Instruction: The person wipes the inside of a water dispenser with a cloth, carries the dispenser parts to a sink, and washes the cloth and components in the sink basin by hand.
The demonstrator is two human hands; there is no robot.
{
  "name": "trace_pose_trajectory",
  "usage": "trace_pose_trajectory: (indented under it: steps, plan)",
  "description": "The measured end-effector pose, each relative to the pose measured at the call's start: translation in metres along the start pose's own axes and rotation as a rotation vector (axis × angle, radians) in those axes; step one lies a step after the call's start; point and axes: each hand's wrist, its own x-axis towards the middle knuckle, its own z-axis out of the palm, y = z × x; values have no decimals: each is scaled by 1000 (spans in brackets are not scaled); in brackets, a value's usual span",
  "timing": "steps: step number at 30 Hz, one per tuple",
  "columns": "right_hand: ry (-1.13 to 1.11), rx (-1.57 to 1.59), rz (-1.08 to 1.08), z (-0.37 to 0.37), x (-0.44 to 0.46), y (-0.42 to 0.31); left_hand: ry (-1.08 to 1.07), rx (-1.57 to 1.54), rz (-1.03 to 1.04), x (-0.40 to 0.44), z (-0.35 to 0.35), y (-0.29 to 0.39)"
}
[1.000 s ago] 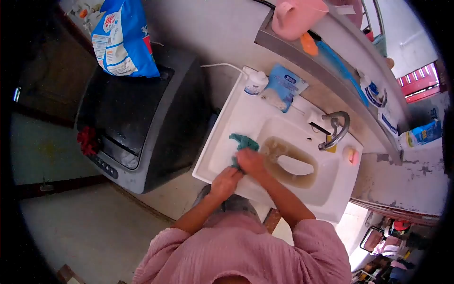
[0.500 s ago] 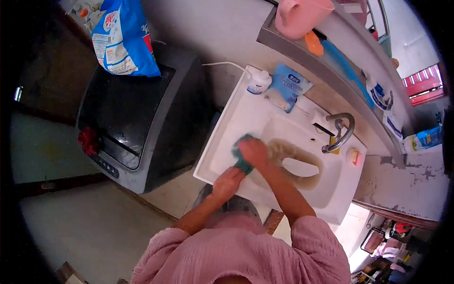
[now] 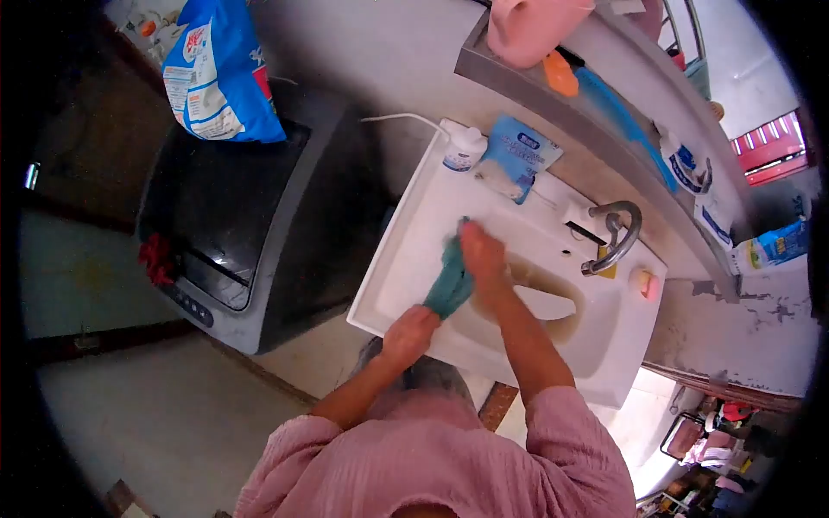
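A wet-looking green cloth (image 3: 451,283) is stretched over the left part of the white sink (image 3: 393,285). My left hand (image 3: 409,335) is closed around its near end, by the front rim. At the far end, my right hand (image 3: 484,255) grips the cloth with the fingers curled, slightly blurred. To the right of the cloth, the basin holds murky brownish water (image 3: 566,328) with a pale oval patch in it. The metal faucet (image 3: 623,233) curves over the basin's right side.
Along the sink's back edge stand a white bottle (image 3: 465,148) and a blue pouch (image 3: 520,160); soap (image 3: 643,283) lies at the right. A dark washing machine (image 3: 250,216) stands left, bearing a blue bag (image 3: 220,78). A pink pitcher (image 3: 531,34) and blue brush (image 3: 617,112) rest on the ledge.
The bunched cloth is now drawn out longer between my hands. My right hand has moved slightly right and away from the left hand. The whole view has shifted a little.
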Motion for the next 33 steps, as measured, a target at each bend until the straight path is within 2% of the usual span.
trace_pose_trajectory:
  steps: [3,4,6,8,11,12,14,16,18,20,22,24,26,28,30,32,33]
  plan:
    - [154,156,104,-31,22,-19,9,26,-1,-1,-1,1]
    - [45,140,145,-59,15,-47,-26,42,0,-2,0,-2]
    - [-24,244,130,-35,-31,-57,-83,64,-3,-4,4,-7]
    - [37,110,-343,-11,-82,-72,-103,92,-32,-5,3,-2]
    - [139,27,-307,-19,-37,-61,-70,80,-30,3,-3,0]
    - [76,-64,-154,-13,-21,-51,-55,64,-25,2,-3,1]
    - [168,188,222,-24,14,-45,-36,98,-56,-1,-1,3]
    - [274,221,415,-12,21,2,25,144,-41,-1,-2,7]
    - [543,125,399,-19,1,45,134,201,11,4,-7,14]
    - [692,45,479,-20,-33,100,147,232,56,9,-11,19]
    - [560,345,777,-47,-52,89,137,248,77,10,-9,20]
    - [326,449,703,-59,-79,67,91,250,76,6,-4,15]
    - [72,283,278,-39,-115,45,89,236,81,3,-2,13]
    - [-54,118,156,-23,-133,44,89,244,98,2,-1,10]
    - [-112,18,319,-16,-140,52,88,270,129,1,-1,9]
    - [-102,26,354,25,-142,86,76,280,127,2,-3,11]
    - [-238,346,496,7,-129,82,65,282,132,1,-5,11]
